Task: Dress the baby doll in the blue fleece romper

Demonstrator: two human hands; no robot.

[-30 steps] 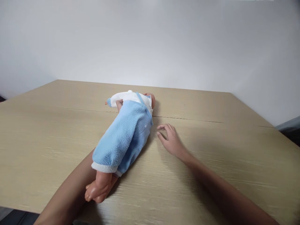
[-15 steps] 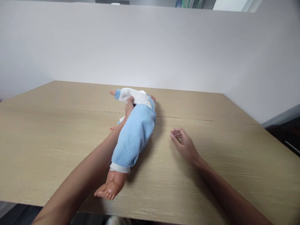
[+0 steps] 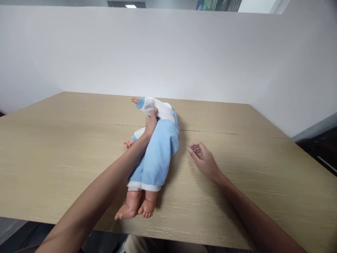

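Note:
A baby doll (image 3: 160, 151) in a blue and white fleece suit lies on its side on the table, its bare feet toward me. My left hand (image 3: 152, 121) grips the front of its upper body, thumb showing by the raised white sleeve; the other fingers are hidden. One doll arm points up and left, while the second rests low on the tabletop under my forearm. The doll's head is out of sight behind its body. To the right of the doll, my right hand (image 3: 202, 157) rests on the wood with fingers loosely curled and apart, holding nothing.
The wooden table (image 3: 250, 196) has a thin seam running across it. A pale wall (image 3: 168, 52) rises behind its far edge. Something dark (image 3: 319, 144) stands beyond the right edge.
The doll has rolled and shifted slightly right in my left hand; both feet now show instead of one, and its head is no longer visible. My right hand has barely moved.

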